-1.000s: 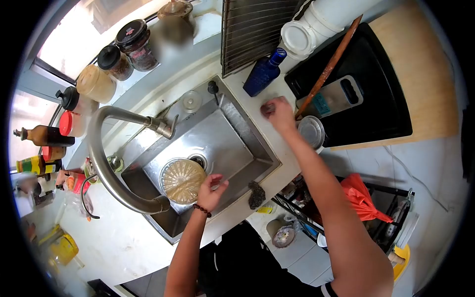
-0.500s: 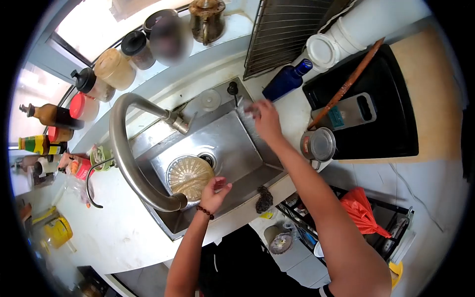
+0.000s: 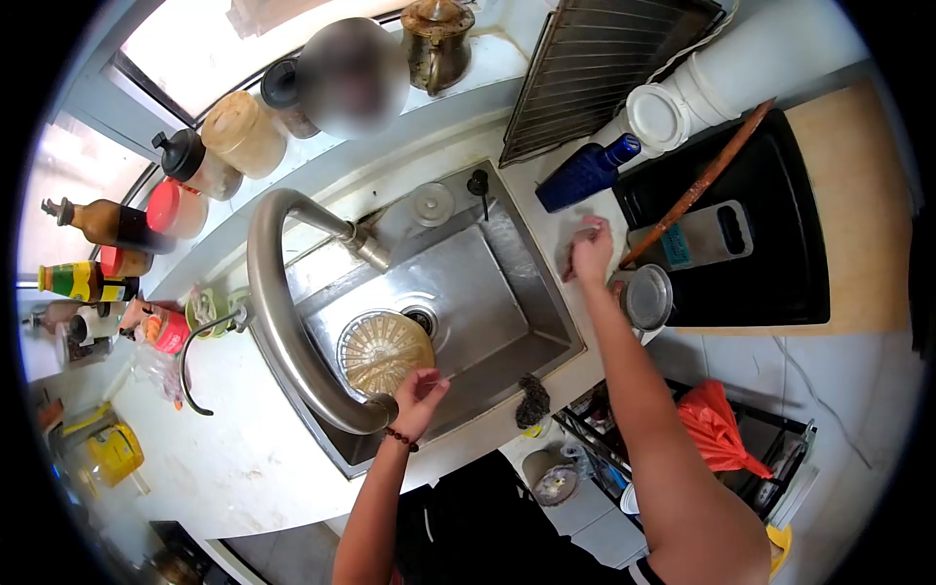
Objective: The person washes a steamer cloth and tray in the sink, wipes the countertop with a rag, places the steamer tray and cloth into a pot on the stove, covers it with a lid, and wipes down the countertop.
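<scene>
Dark red beads circle the left wrist, and beyond them the left hand (image 3: 420, 401) hangs over the near side of the steel sink (image 3: 478, 283), palm turned inward, fingers loosely bent and thumb apart, with no object visible in its grasp. Its fingertips overlap the edge of the round ribbed dish (image 3: 384, 351) lying in the sink beside the drain (image 3: 420, 320); whether they touch, I cannot tell.

The right arm stretches forward past the sink's right side, and the right hand (image 3: 591, 252) is over the counter there, fingers bent. Something dark shows by its fingers, too blurred to tell whether it is held.

Just beyond that hand, right of the sink, a blue bottle (image 3: 585, 175) leans in view; a lidded can (image 3: 647, 297) sits close by the right forearm. The metal faucet (image 3: 283, 312) arches over the sink's left side, its spout end close to the left wrist. A dark scrubber (image 3: 532, 402) lies on the sink's near rim.
</scene>
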`<act>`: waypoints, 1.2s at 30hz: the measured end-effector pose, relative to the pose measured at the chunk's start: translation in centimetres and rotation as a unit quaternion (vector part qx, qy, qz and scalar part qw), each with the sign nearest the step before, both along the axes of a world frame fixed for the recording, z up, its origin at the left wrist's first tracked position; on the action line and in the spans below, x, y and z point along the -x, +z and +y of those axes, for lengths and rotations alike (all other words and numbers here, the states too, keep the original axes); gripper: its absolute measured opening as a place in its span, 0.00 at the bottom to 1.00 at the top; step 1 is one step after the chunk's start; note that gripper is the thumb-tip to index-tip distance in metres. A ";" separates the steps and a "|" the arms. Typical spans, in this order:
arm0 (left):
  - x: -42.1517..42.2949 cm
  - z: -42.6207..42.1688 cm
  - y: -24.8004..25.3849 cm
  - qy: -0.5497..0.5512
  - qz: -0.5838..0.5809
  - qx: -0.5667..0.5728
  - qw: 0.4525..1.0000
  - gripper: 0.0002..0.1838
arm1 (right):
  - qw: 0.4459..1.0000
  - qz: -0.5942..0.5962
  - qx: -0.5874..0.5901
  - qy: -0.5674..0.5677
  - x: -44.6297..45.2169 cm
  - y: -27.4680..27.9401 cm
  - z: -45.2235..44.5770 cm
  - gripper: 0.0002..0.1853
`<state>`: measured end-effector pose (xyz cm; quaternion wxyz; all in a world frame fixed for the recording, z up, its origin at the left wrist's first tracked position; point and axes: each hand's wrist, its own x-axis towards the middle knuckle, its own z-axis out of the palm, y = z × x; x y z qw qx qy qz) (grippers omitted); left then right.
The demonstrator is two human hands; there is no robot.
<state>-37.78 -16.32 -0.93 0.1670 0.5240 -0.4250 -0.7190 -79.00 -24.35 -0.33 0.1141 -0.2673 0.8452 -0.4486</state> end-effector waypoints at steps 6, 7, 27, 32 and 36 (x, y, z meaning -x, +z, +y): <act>-0.3 0.2 -0.3 0.024 0.036 -0.023 0.999 0.16 | 0.995 -0.032 -0.015 0.090 4.5 0.5 -5.1 0.23; -0.3 0.2 -0.8 0.022 0.044 -0.029 0.998 0.19 | 0.994 0.034 -0.034 0.093 4.4 0.6 -5.6 0.24; 1.0 -2.1 0.8 0.023 0.040 -0.020 0.999 0.16 | 0.999 0.020 0.014 -0.034 6.0 1.4 1.3 0.26; -0.4 -2.2 0.4 0.025 0.007 -0.034 0.999 0.17 | 0.986 0.096 0.015 0.134 2.0 -1.0 0.2 0.22; -0.4 -2.5 -0.5 0.039 0.017 -0.051 0.998 0.18 | 0.971 0.164 0.005 0.175 0.7 2.8 -8.9 0.21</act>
